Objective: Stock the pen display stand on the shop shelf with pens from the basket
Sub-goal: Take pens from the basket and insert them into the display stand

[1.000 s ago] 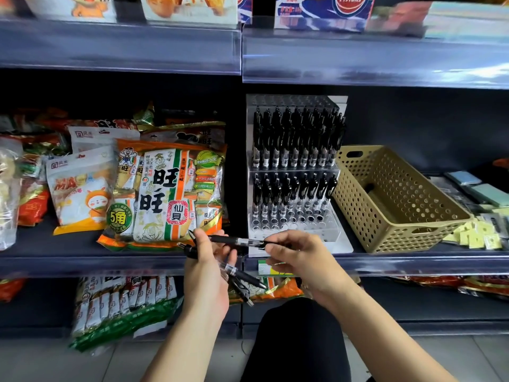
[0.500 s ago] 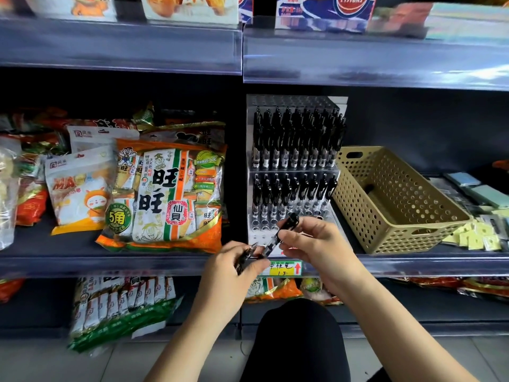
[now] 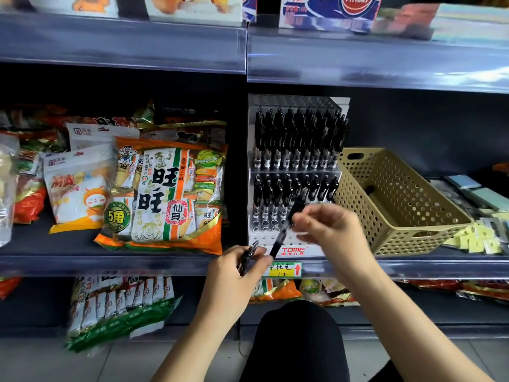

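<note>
The clear tiered pen display stand [image 3: 292, 239] stands on the middle shelf, its upper rows packed with black pens [image 3: 297, 139]. My right hand [image 3: 330, 230] pinches one black pen [image 3: 281, 238], tilted, its cap end up, in front of the stand's lower rows. My left hand [image 3: 234, 274] grips a small bunch of black pens [image 3: 246, 257] just below and left of the stand's front. The tan perforated basket [image 3: 396, 205] sits right of the stand; one dark pen end shows inside it.
Snack bags [image 3: 165, 194] fill the shelf left of the stand. Yellow and pale stationery packs [image 3: 476, 238] lie right of the basket. A yellow price label [image 3: 285, 269] hangs on the shelf edge. More snacks lie on the lower shelf.
My right hand has drawn one pen away from the bunch in my left hand and lifted it up toward the stand's lower rows. My left hand rose slightly toward the shelf edge.
</note>
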`<state>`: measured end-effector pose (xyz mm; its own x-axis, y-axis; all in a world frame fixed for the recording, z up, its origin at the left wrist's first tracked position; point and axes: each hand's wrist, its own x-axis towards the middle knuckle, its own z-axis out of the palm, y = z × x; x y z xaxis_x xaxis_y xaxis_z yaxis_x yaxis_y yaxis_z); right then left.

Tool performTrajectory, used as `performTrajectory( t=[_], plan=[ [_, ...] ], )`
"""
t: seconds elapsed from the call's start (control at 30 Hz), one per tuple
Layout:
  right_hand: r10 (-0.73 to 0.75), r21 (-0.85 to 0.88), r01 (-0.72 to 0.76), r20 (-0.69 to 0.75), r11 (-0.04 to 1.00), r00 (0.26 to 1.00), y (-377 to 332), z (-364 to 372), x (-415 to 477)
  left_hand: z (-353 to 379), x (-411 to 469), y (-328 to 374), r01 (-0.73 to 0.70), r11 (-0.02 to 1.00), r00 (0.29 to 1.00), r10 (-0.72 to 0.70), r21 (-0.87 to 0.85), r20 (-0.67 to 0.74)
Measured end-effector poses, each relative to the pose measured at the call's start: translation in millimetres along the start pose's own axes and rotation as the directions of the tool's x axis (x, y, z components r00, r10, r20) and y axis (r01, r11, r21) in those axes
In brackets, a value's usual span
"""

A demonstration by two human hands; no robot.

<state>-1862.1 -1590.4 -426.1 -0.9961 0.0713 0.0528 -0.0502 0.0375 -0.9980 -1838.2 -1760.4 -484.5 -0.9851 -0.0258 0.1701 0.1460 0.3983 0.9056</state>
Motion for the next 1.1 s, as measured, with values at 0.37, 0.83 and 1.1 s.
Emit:
performTrajectory(
  t=[0.37, 0.83, 1.1],
  plan=[
    [-0.387, -0.45, 0.245, -0.257, 0.859, 0.886, -23.9, -16.9, 57.5, -10.8, 6.9, -7.4, 0.098, 0.987, 0.987, -0.114, -0.131, -0.116],
    [-0.356, -0.614, 0.168, -0.197, 0.771, 0.914, 11.2, -4.9, 64.8, -21.0, 5.9, -4.1, 0.142, 0.977, 0.982, -0.159, -0.158, -0.103],
    [-0.279, -0.718, 0.097, -0.14, 0.689, 0.95, 30.2, -3.3, 67.9, -21.6, 5.2, 0.0, 0.164, 0.971, 0.983, -0.176, -0.172, -0.059]
  ],
)
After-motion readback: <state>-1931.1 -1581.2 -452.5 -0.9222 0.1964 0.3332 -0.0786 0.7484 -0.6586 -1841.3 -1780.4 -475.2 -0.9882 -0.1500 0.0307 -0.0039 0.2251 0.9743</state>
